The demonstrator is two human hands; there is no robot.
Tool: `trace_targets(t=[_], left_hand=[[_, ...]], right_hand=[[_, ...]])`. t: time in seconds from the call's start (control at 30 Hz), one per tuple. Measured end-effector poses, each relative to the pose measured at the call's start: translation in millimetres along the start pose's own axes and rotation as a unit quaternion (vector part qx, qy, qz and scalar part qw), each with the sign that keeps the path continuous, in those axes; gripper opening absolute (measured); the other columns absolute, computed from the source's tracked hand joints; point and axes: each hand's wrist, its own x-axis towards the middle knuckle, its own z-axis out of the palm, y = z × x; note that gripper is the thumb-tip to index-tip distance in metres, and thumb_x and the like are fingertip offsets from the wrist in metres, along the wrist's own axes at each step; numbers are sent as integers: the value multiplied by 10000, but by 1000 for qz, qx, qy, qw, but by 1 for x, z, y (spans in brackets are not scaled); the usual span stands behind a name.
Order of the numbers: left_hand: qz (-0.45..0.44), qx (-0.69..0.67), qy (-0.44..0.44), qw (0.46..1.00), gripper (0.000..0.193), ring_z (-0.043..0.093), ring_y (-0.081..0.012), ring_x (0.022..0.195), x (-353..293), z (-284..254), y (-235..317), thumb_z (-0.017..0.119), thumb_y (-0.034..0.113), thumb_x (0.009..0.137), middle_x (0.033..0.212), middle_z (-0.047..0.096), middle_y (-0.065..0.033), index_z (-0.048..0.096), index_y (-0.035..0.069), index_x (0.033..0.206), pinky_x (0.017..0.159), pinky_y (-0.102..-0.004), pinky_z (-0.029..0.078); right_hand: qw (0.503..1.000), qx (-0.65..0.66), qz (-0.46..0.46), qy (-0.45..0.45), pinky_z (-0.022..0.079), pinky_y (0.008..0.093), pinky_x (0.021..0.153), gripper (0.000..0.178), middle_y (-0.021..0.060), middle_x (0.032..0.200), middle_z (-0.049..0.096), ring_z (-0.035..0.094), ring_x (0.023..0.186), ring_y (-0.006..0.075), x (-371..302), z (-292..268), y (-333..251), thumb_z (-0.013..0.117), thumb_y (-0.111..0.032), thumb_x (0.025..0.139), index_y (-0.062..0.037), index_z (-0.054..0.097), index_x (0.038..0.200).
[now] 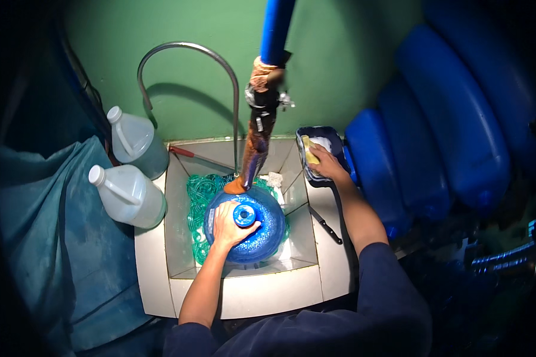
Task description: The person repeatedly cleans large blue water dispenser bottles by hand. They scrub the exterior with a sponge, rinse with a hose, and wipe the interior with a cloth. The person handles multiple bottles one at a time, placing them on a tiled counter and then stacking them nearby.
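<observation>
A round blue water jug (265, 241) stands upright in a tiled basin (244, 294), its neck facing up. My left hand (223, 227) curls around the jug's neck from the left, the thumb resting on the right side. Off to the right, my right hand (326, 162) grips a yellow sponge (309, 151) inside a small dark tub (302, 132) with white suds. Tangled green cord or netting (199, 191) lies around the jug in the basin. A black-handled knife (326, 225) rests on the rim below the tub.
A blue pipe with a wrapped lower end (259, 128) hangs just behind the jug. A curved metal spout (187, 44) arches behind the basin. Two white jugs (131, 199) stand left, near a blue tarp (50, 202). Several large blue jugs (372, 157) are stacked right. A red-handled tool (181, 152) crosses the far-left corner.
</observation>
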Motion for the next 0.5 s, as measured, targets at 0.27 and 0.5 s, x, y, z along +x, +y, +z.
trace_targets(t=[0.27, 0.5], left_hand=[[16, 57, 33, 998, 673, 568, -344, 959, 1, 15, -19, 898, 475, 568, 993, 590, -146, 604, 23, 971, 883, -443, 441], [1, 53, 28, 998, 672, 568, -337, 955, 6, 11, -11, 895, 483, 560, 984, 587, -140, 608, 26, 961, 873, -439, 438]], right_hand=[[979, -153, 86, -102, 320, 573, 1109, 786, 147, 1581, 287, 265, 1447, 361, 27, -1, -10, 694, -363, 770, -43, 446, 1443], [981, -118, 89, -128, 412, 463, 1088, 907, 221, 1587, 217, 360, 1397, 408, 34, 15, 3, 792, -165, 640, -58, 376, 1439]])
